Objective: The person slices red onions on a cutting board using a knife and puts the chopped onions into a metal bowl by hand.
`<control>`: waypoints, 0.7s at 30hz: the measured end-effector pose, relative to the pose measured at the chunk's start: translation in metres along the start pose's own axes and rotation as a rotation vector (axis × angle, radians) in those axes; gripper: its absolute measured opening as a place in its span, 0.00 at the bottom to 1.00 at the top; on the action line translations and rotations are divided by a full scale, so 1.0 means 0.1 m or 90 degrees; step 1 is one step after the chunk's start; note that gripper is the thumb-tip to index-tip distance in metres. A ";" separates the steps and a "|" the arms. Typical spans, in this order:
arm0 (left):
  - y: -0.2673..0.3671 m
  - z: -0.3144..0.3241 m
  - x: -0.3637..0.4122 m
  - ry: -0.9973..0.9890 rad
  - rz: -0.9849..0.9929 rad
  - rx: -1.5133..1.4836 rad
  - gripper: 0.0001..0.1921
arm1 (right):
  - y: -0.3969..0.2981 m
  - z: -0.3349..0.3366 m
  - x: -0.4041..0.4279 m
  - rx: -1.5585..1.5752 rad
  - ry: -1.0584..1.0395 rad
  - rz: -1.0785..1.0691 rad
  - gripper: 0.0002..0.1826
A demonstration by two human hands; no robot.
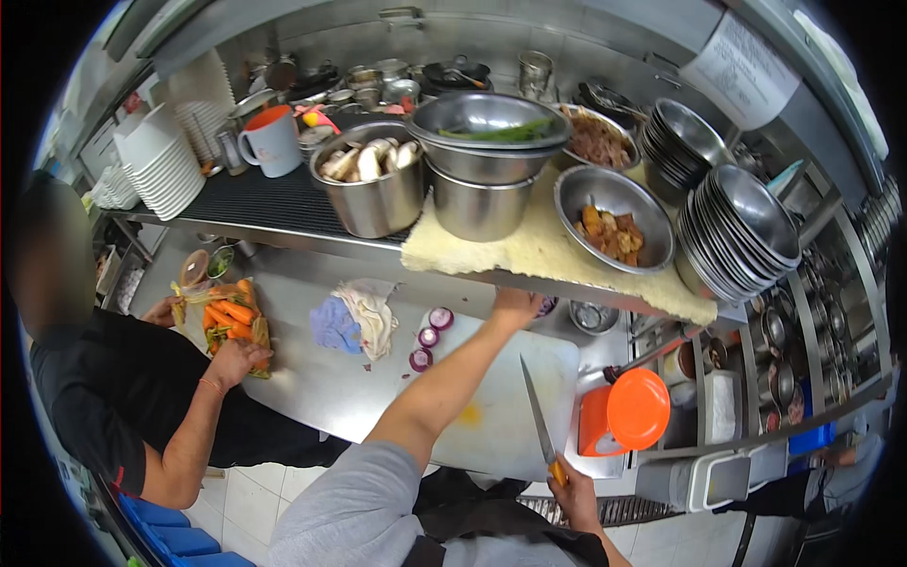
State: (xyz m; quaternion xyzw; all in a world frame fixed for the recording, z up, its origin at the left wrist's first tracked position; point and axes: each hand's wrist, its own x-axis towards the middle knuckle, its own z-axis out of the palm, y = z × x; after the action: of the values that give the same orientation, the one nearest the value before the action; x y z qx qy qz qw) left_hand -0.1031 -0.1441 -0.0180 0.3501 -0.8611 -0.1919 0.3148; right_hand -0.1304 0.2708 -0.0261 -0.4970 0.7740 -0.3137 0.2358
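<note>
My right hand (pixel 575 490) is closed around the yellow handle of a long kitchen knife (pixel 538 407), its blade pointing away over the right side of a white cutting board (pixel 510 397). Stretched forward under the shelf's edge, my left hand (pixel 519 306) is at a bowl of purple pieces (pixel 546 306); the shelf partly hides its fingers, so any hold cannot be told. Several cut red onion pieces (pixel 428 337) lie in a row at the board's left edge. A blue cloth (pixel 335 326) and a whitish cloth (pixel 372 312) are bunched on the steel worktop left of them.
A co-worker at left handles a bag of carrots (pixel 230 319). The overhead shelf (pixel 340 244) bears a pot of mushrooms (pixel 372 184), stacked steel bowls (pixel 737 234) and a bowl of cooked chunks (pixel 615 220). An orange kitchen scale (pixel 623 411) stands right of the board, near a small metal bowl (pixel 594 317).
</note>
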 end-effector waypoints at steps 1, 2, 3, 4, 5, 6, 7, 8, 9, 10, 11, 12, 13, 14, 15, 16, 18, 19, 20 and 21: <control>0.10 -0.13 -0.17 0.047 -0.006 -0.125 0.15 | 0.10 0.02 -0.04 -0.105 -0.032 -0.013 0.33; 0.17 -0.23 -0.36 0.092 -0.010 -0.250 0.14 | 0.11 0.04 -0.06 -0.125 -0.063 -0.003 0.33; 0.19 -0.30 -0.62 0.110 -0.028 -0.291 0.13 | 0.08 0.03 -0.08 -0.146 -0.091 0.014 0.33; 0.17 -0.40 -0.91 0.124 -0.043 -0.334 0.12 | 0.04 0.01 -0.06 -0.142 -0.081 0.012 0.33; 0.11 -0.49 -1.21 0.053 -0.094 -0.334 0.12 | -0.01 0.01 -0.01 -0.162 -0.110 0.003 0.33; 0.06 -0.59 -1.53 0.023 -0.123 -0.329 0.12 | -0.06 0.03 0.01 -0.179 -0.142 -0.006 0.33; -0.04 -0.67 -1.84 -0.041 -0.163 -0.287 0.12 | -0.03 0.07 0.01 -0.172 -0.131 -0.003 0.33; -0.15 -0.66 -2.16 -0.006 -0.164 -0.287 0.13 | 0.07 0.12 0.04 -0.146 -0.144 -0.021 0.33; -0.18 -0.72 -2.38 -0.029 -0.186 -0.261 0.13 | 0.16 0.15 0.06 -0.121 -0.156 -0.035 0.34; -0.18 -0.82 -2.58 -0.052 -0.211 -0.234 0.13 | 0.21 0.16 0.05 -0.116 -0.146 -0.030 0.34; -0.20 -0.87 -2.78 -0.050 -0.237 -0.239 0.13 | 0.24 0.17 0.06 -0.092 -0.154 -0.016 0.34; -0.23 -0.93 -2.92 -0.047 -0.266 -0.244 0.13 | 0.25 0.18 0.06 -0.069 -0.165 -0.004 0.34; -0.25 -1.00 -3.01 -0.047 -0.265 -0.242 0.13 | 0.22 0.16 0.05 -0.066 -0.165 -0.005 0.34; -0.27 -1.07 -3.09 -0.051 -0.287 -0.226 0.12 | 0.17 0.14 0.04 -0.060 -0.144 -0.014 0.32; -0.29 -1.14 -3.09 -0.051 -0.307 -0.212 0.12 | 0.13 0.10 0.06 -0.055 -0.122 -0.027 0.31; -0.32 -1.21 -3.08 -0.033 -0.298 -0.177 0.12 | 0.12 0.09 0.07 -0.056 -0.122 -0.033 0.31; -0.37 -1.35 -2.99 0.015 -0.318 -0.195 0.11 | 0.15 0.08 0.04 -0.048 -0.130 0.004 0.31; -0.37 -1.43 -2.90 0.058 -0.337 -0.214 0.11 | 0.16 0.09 0.03 -0.051 -0.130 -0.002 0.31; -0.37 -1.52 -2.80 0.077 -0.351 -0.218 0.10 | 0.18 0.10 0.02 -0.058 -0.129 0.001 0.32; -0.40 -1.60 -2.71 0.088 -0.351 -0.217 0.10 | 0.18 0.11 0.03 -0.064 -0.130 0.000 0.32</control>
State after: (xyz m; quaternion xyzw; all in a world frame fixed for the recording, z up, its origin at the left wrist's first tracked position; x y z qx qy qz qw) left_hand 0.1751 0.0074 -0.0341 0.5247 -0.6661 -0.3868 0.3623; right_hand -0.1349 0.2705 -0.0470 -0.5374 0.7607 -0.2226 0.2880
